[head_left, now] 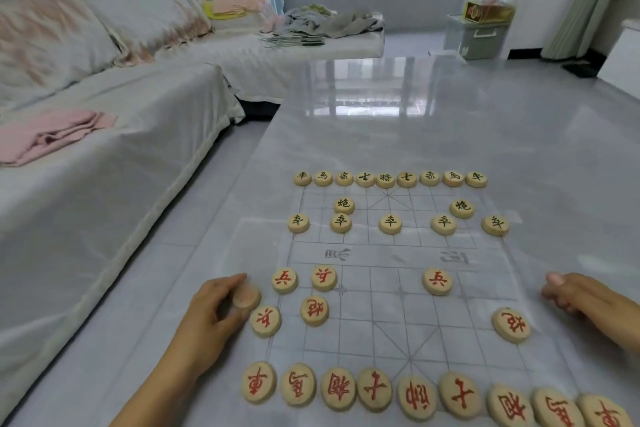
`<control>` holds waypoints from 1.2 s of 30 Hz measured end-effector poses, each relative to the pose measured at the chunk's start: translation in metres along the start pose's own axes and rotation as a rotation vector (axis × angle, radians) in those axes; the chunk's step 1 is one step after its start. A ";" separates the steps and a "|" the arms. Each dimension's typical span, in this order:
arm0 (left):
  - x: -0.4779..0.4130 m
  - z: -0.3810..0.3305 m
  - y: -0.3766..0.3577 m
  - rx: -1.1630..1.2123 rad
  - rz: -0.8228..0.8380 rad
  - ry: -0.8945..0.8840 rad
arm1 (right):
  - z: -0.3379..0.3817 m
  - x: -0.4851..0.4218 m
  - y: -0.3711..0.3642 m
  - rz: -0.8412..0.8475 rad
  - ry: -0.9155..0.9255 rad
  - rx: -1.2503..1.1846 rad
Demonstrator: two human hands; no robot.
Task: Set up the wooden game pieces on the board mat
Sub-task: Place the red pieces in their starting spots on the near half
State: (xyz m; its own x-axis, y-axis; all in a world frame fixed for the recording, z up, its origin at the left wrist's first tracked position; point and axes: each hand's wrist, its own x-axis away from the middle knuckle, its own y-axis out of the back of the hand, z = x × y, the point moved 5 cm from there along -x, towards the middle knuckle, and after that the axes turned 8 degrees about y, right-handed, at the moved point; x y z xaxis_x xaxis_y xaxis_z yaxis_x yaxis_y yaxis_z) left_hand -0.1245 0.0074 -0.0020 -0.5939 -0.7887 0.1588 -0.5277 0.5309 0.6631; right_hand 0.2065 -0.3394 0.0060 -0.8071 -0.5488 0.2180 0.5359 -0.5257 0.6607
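A thin translucent board mat (401,295) with a printed grid lies on the glossy grey table. Round wooden pieces with black characters (388,179) stand in rows at its far side. Red-character pieces fill the near row (415,397), and several more sit mid-board, among them a piece (437,281) right of centre and a cannon (511,325). My left hand (211,319) rests at the mat's left edge, its fingers pinching one wooden piece (246,296) just above another loose red piece (265,321). My right hand (588,302) lies loosely curled at the mat's right edge, holding nothing.
A sofa (104,135) covered in white cloth runs along the left, with a folded pink cloth (52,135) on it. The table's left edge (221,236) lies close to the sofa. Far behind are a heap of clothes (329,22) and a storage box (476,36).
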 end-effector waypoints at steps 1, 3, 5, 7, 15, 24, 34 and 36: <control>0.001 -0.002 0.001 -0.035 -0.015 -0.023 | 0.002 0.001 0.000 0.005 0.005 0.008; 0.002 -0.006 0.003 -0.079 -0.045 -0.066 | 0.006 0.003 0.000 0.017 0.023 0.025; 0.006 -0.010 0.006 0.005 -0.091 -0.053 | 0.006 0.005 0.002 0.023 0.029 0.061; 0.012 -0.020 0.007 0.111 -0.140 -0.047 | 0.002 0.008 0.009 0.027 0.048 0.118; 0.029 -0.107 -0.036 0.037 0.026 -0.327 | 0.120 0.043 -0.040 0.047 0.528 0.164; 0.029 -0.163 -0.121 -0.342 0.257 -0.421 | 0.149 0.037 -0.096 0.115 0.717 0.415; -0.017 -0.101 -0.031 -0.387 -0.087 -0.158 | 0.114 0.041 -0.085 0.087 0.681 0.507; -0.018 -0.094 -0.024 -0.441 -0.073 -0.121 | 0.113 0.037 -0.078 0.099 0.691 0.519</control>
State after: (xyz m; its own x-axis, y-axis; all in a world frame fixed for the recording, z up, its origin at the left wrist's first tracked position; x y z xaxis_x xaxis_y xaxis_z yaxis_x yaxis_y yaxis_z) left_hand -0.0441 -0.0199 0.0475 -0.6452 -0.7634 0.0306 -0.2780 0.2719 0.9213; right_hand 0.1066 -0.2457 0.0438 -0.3413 -0.9364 -0.0813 0.2790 -0.1835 0.9426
